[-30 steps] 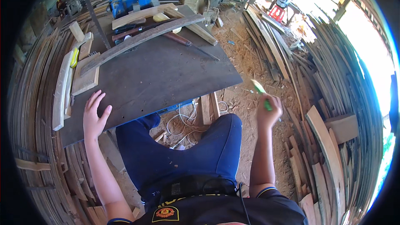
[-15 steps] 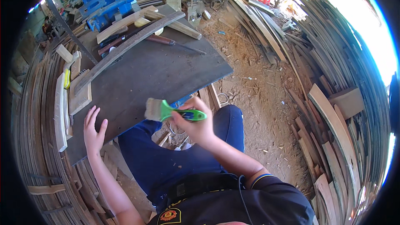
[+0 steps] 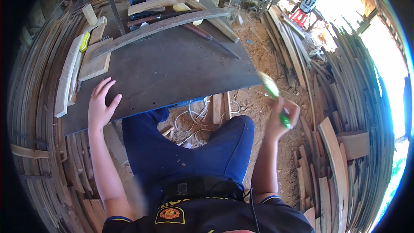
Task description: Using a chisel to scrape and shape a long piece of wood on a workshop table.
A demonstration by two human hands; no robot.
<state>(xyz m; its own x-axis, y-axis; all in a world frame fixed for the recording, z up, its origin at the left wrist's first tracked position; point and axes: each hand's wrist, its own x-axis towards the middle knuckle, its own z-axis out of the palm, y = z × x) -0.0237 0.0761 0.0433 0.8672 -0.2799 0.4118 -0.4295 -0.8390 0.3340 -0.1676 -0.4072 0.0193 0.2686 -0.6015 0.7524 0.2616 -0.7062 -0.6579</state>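
Note:
My right hand (image 3: 280,118) is closed around the green handle of a paint brush (image 3: 271,87), held out past the right end of the dark tabletop (image 3: 172,69). Its pale bristles point up and to the left, smeared by motion. On the left part of the tabletop rests my left hand (image 3: 102,103), fingers spread and holding nothing. Just beyond those fingers lies a pale wooden block (image 3: 95,68). A long curved wooden strip (image 3: 159,29) crosses the far part of the tabletop. Near it lies a tool with a brown wooden handle (image 3: 197,31) and a thin dark shaft.
A yellow object (image 3: 85,42) sits among wooden pieces at the left edge. Long boards are stacked on the left (image 3: 36,86) and right (image 3: 362,86). White cords (image 3: 189,118) lie beneath the table. Far off, a person (image 3: 308,2) sits on a red stool (image 3: 298,17).
My right hand has swung the brush from the front edge out to the right, beyond the tabletop. My left hand stays on the tabletop. The view has shifted, showing more of the person far off.

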